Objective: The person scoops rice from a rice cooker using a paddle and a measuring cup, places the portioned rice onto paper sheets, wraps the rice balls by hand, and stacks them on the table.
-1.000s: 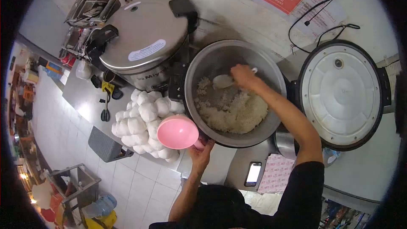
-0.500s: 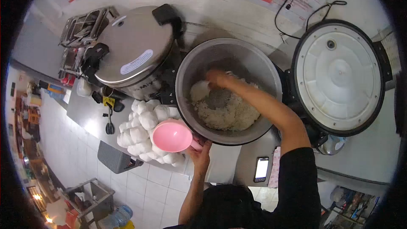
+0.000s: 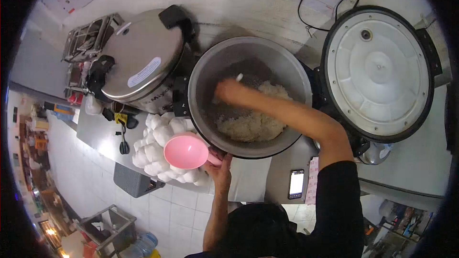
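Observation:
My left hand [image 3: 220, 168] grips the handle of a pink plastic dipper [image 3: 185, 151], its bowl facing up beside the pot. My right hand [image 3: 229, 91] is closed inside a large rice cooker [image 3: 248, 151], near the left wall of its grey inner pot. A white rice paddle [image 3: 240, 77] is in that hand; only its tip shows clearly, and the fingers hide most of it. Cooked rice [image 3: 251, 128] lies heaped at the front and right of the pot bottom. Bare grey metal with scattered grains shows at the left and back.
The cooker's open lid [image 3: 380, 74] stands at the right. A second, closed cooker [image 3: 143, 55] is on the left. Several white knotted bags [image 3: 155, 153] lie by the dipper. A phone [image 3: 296, 184] rests near the front edge, and scissors [image 3: 124, 145] lie at the left.
My right hand has moved left and slightly down inside the pot. The paddle's broad white blade, visible before, is now mostly hidden. My left hand still holds the dipper; the view has shifted slightly.

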